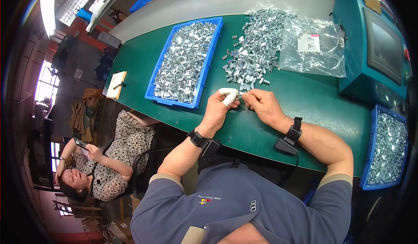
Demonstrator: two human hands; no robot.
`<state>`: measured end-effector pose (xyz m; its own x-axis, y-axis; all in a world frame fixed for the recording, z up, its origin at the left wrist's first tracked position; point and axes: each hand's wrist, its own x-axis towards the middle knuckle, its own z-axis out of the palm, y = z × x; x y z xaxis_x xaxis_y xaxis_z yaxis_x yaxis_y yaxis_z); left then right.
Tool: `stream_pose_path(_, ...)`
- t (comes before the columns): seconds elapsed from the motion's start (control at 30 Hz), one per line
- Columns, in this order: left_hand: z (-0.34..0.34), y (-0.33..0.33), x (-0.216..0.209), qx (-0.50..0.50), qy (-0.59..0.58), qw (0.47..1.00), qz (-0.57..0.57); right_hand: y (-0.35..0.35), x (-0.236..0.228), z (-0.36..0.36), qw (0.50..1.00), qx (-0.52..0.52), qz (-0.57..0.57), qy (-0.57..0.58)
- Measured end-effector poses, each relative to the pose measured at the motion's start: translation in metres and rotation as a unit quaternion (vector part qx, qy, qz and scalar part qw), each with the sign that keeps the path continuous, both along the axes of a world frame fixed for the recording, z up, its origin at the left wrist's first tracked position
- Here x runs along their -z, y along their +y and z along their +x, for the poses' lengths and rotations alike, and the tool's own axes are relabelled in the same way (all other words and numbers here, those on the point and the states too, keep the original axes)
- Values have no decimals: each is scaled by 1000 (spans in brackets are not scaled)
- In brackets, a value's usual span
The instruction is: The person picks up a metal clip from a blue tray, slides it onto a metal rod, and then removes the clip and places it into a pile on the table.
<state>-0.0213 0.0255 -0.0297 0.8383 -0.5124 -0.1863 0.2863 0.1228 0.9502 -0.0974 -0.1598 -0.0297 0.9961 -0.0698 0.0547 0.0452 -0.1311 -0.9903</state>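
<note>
My left hand (pixel 217 111), with white wrapping on its thumb and forefinger, meets my right hand (pixel 264 109) over the near part of the green table. Their fingertips pinch a tiny metal piece (pixel 240 94) between them; most of it is covered by the fingers. Just beyond lies a loose heap of small silvery metal parts (pixel 254 48). To the left of the hands stands a blue tray (pixel 208 69) filled with similar metal parts. Both wrists wear black straps with small black boxes.
A clear plastic bag (pixel 313 60) with a paper label lies right of the heap. Beyond it stands a teal machine (pixel 355 48) with a screen. Another blue tray (pixel 369 150) of metal parts is at far right. A notepad (pixel 116 85) lies at left; a seated person (pixel 113 157) holds a phone.
</note>
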Motion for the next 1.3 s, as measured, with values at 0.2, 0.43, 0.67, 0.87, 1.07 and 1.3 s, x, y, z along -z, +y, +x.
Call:
stream_pose_path(0.2,0,1,1,-3,2,1000,-21,0,9,1,991,67,51,-108)
stream_pose_path(0.43,-3,4,0,10,-15,1000,3,1,0,0,987,59,147,-38)
stream_pose_path(0.67,-3,2,3,12,-46,999,9,1,3,0,985,45,168,8)
stream_pose_path(0.87,-5,2,-4,25,-68,997,28,0,5,2,994,51,94,-4)
stream_pose_path(1.07,3,3,-41,56,-108,989,86,2,-2,-5,992,69,74,-72)
stream_pose_path(1.3,85,33,-76,-64,-218,963,147,0,-1,-1,989,94,104,-37)
